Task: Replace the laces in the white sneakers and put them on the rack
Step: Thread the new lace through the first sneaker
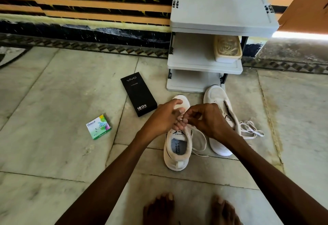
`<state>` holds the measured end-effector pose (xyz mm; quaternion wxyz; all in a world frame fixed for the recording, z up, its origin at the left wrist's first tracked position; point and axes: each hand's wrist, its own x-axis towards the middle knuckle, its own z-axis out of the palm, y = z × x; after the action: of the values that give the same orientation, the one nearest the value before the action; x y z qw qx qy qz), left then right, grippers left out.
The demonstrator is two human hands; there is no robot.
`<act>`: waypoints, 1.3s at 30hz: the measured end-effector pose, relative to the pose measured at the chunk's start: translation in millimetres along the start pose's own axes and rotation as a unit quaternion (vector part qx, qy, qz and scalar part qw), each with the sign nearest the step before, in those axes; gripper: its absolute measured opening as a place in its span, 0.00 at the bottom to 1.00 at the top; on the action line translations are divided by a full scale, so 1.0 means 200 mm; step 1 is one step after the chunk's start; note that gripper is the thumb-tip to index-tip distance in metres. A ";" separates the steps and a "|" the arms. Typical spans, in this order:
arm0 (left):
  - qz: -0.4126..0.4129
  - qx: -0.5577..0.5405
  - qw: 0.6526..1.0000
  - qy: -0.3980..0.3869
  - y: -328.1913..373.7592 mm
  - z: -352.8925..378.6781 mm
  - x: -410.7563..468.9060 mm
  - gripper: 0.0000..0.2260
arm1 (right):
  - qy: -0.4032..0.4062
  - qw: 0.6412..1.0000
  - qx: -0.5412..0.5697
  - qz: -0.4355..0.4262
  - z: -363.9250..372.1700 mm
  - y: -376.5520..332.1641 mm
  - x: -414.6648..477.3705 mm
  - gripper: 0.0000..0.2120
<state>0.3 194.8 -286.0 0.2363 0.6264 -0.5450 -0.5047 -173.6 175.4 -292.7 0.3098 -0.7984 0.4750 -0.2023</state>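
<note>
Two white sneakers stand on the stone floor in front of a grey plastic shoe rack [205, 65]. Over the tongue of the left sneaker [177, 150] both hands meet. My right hand [205, 120] pinches the white tip of a lace; the lace [200, 139] loops down the sneaker's right side. My left hand [166, 118] rests against the sneaker's upper, fingers loosely bent beside the lace tip. The right sneaker [219, 104] stands unlaced, with a loose white lace [252, 129] piled on the floor to its right.
A black phone box [138, 93] lies left of the rack. A small green and white box [98, 127] lies further left. A cream lidded container [228, 48] sits on the rack's middle shelf. My bare feet [191, 208] are at the bottom edge. A striped wall is behind.
</note>
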 end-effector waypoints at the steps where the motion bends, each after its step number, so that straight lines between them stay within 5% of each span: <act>1: 0.016 0.051 0.998 0.045 -0.03 0.00 0.01 0.13 | -0.018 1.000 -0.007 0.016 0.01 0.01 0.00 0.01; 4: 0.040 0.192 0.974 0.115 -0.11 -0.02 0.01 0.09 | -0.031 0.997 -0.008 0.064 0.05 0.03 -0.01 0.04; 10: -0.006 0.227 0.969 0.099 -0.20 0.06 -0.03 0.17 | -0.019 0.992 -0.047 0.116 0.12 0.03 0.00 0.03; 24: -0.072 0.017 0.995 0.064 -0.27 0.01 0.04 0.08 | -0.049 0.967 -0.205 0.140 0.22 -0.13 0.08 0.10; 39: -0.069 -0.008 0.995 0.070 -0.30 0.03 0.05 0.09 | -0.058 0.954 -0.248 0.158 0.22 -0.19 0.08 0.11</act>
<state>21.3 205.2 -343.3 0.2436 0.6941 -0.4790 -0.4790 -115.6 188.6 -298.2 0.1574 -0.7752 0.6115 0.0201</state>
